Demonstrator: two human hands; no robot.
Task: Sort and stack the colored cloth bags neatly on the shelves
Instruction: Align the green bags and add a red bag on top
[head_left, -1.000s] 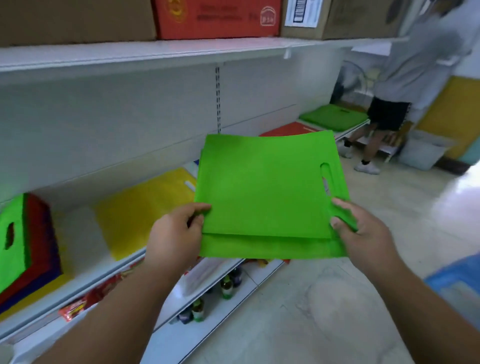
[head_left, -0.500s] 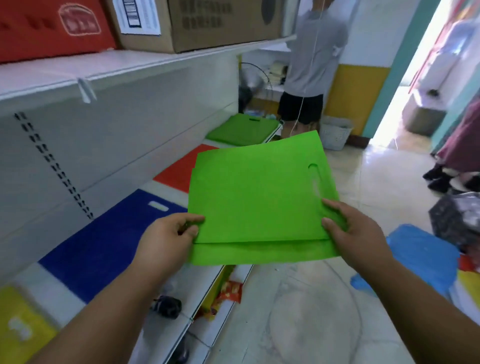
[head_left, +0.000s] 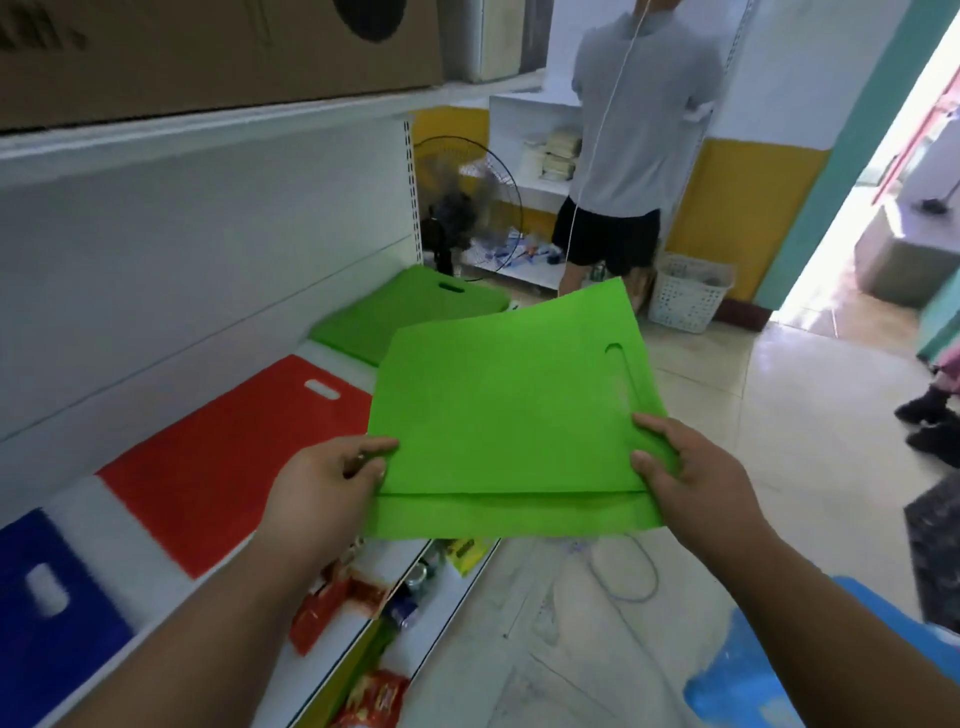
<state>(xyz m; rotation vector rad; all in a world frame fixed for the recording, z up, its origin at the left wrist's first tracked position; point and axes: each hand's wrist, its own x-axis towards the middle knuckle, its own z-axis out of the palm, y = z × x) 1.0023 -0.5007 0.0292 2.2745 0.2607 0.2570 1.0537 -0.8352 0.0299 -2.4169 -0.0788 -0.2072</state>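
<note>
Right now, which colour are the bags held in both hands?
Bright green, plain, best seen in the head view: the held bags.

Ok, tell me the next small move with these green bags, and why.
Probably carry the held green bags forward and lay them on the green pile at the shelf's far end. Both the left hand and right hand grip them, and the red pile and blue pile don't match.

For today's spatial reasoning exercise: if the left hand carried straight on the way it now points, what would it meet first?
The left hand, pinching the green bags, points forward and slightly right along the shelf. Probably the green stack lying further along the shelf comes first, though depth is hard to judge from one view.
</note>
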